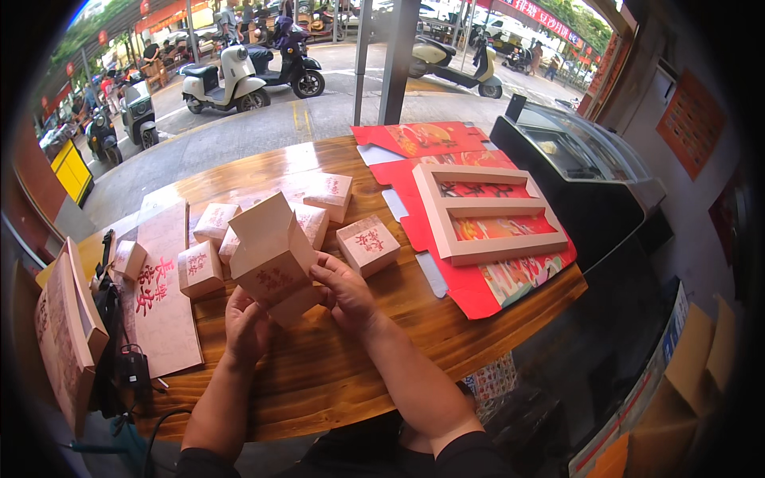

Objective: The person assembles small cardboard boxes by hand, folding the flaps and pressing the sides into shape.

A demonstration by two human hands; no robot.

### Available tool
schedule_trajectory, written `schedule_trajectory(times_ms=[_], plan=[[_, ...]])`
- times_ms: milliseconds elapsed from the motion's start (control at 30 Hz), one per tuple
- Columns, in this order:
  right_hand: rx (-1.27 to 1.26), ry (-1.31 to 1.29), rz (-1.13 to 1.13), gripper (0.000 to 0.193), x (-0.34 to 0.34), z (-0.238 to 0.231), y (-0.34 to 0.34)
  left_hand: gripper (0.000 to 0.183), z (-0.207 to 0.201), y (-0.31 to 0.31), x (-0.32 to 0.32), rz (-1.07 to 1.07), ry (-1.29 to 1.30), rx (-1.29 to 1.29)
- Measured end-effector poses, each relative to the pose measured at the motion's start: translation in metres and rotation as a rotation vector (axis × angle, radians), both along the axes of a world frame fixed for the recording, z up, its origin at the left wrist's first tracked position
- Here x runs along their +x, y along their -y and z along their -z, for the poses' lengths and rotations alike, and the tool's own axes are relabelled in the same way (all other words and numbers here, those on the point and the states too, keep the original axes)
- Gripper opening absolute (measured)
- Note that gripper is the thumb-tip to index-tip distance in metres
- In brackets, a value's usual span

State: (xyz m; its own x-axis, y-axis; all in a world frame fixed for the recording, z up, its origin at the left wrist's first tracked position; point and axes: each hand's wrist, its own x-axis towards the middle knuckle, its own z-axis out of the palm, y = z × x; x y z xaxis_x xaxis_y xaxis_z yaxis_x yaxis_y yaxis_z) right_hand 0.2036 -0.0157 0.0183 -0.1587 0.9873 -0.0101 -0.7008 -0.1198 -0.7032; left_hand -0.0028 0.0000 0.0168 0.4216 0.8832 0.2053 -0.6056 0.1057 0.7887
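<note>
Between my two hands, above the wooden table, is a small pink cardboard box (275, 275) with its top flap standing up and red print on its side. My left hand (247, 323) grips its lower left side. On the right side, my right hand (344, 291) pinches the card near a lower flap. Several finished small boxes stand just beyond, among them one box (367, 245) right of my hands, another box (327, 196) farther back and a third box (201, 269) to the left. Part of the group is hidden behind the box I hold.
A pink tray frame (478, 255) with two long openings lies on flat red printed cardboard (398, 171) at the right. Pink printed sheets (171, 319) and a large pink box (68, 334) are at the left, near a black charger (134, 366). A glass display case (590, 151) stands beyond.
</note>
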Motion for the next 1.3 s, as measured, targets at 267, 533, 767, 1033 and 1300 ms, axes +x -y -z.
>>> schedule_trajectory(times_ms=[267, 533, 767, 1033, 1300], plan=[[0.016, 0.159, 0.101, 0.037, -0.001, 0.003, -0.001, 0.040, 0.009, 0.002, 0.001, -0.038, 0.004, 0.007], [0.081, 0.382, 0.211, 0.040, -0.006, 0.003, -0.001, 0.040, 0.009, 0.003, 0.000, -0.129, -0.066, 0.092], [0.126, 0.531, 0.216, 0.040, -0.008, 0.012, -0.004, 0.053, 0.010, 0.004, -0.002, -0.124, -0.060, 0.077], [0.331, 0.634, 0.358, 0.064, -0.012, 0.003, 0.002, 0.044, 0.018, 0.002, 0.004, -0.247, -0.230, 0.241], [0.442, 0.847, 0.444, 0.078, -0.009, 0.021, -0.003, 0.049, 0.026, 0.000, 0.005, -0.219, -0.318, 0.349]])
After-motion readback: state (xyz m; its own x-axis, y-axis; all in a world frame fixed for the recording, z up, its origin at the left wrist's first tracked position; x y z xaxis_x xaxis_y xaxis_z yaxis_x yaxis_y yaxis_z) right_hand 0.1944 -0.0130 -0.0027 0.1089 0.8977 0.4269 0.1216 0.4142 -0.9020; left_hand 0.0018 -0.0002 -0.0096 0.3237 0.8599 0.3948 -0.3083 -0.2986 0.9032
